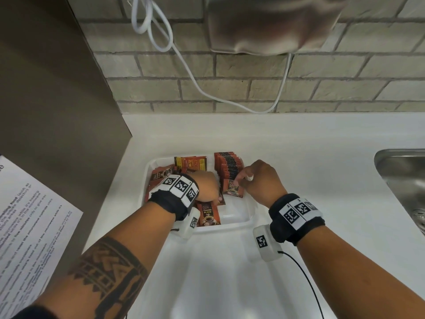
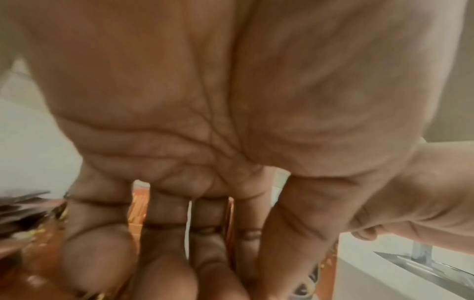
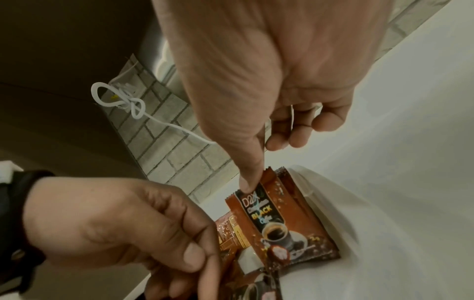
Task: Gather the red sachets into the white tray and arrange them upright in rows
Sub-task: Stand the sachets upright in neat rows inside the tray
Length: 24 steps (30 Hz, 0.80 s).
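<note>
A white tray (image 1: 239,218) sits on the white counter. Several red sachets stand upright in a row (image 1: 228,165) at its back right. My right hand (image 1: 243,179) pinches the top of the front sachet (image 1: 233,189) of that row; in the right wrist view the thumb (image 3: 250,182) presses its upper edge (image 3: 277,223). My left hand (image 1: 208,187) hovers over the tray's middle, its curled fingers (image 2: 164,233) holding a few sachets (image 3: 231,270). More sachets (image 1: 161,174) lie loose at the tray's left, and one lies flat (image 1: 208,215) near the front.
A steel sink (image 1: 402,180) opens at the right. A brown cabinet side (image 1: 57,88) with a printed notice (image 1: 30,226) stands at the left. A white cable (image 1: 230,100) hangs along the brick wall behind the tray, below a grey appliance (image 1: 271,24).
</note>
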Motion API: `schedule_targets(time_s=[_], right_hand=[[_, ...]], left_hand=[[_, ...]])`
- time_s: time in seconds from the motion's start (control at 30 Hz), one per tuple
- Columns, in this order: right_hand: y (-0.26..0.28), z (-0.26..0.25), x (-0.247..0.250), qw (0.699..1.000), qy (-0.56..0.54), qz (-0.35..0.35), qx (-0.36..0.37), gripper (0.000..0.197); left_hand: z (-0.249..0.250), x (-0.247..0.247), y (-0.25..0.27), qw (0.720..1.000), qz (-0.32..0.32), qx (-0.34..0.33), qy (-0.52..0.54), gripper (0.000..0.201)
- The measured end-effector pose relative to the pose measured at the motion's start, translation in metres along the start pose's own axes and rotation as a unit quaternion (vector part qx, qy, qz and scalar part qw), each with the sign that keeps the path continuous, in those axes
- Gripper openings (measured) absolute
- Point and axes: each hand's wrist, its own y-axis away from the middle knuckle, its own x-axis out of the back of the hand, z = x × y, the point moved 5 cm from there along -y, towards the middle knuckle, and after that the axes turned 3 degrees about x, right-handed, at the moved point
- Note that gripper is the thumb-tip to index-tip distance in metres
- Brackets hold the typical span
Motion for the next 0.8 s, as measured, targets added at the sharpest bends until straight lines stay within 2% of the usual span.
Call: schedule_targets(time_s=[0.1, 0.27, 0.53, 0.8], right_hand=[[-0.003, 0.002, -0.002, 1.000, -0.007, -0.009, -0.011, 0.017], [-0.004, 0.002, -0.001, 1.000, -0.008, -0.020, -0.022, 0.017], [-0.004, 0.000, -0.002, 0.999, 0.009, -0.036, -0.022, 0.016], [-0.003, -0.001, 0.000, 0.999, -0.006, -0.039, -0.018, 0.019]], left_hand=[[0.017, -0.006, 0.002, 0.998, -0.035, -0.044, 0.037, 0.036], [0.034, -0.011, -0.004, 0.997, -0.046, -0.054, -0.010, 0.052], [0.038, -0.012, -0.006, 0.994, -0.060, -0.070, -0.050, 0.049], [0.038, -0.010, -0.006, 0.996, -0.055, -0.072, -0.025, 0.048]])
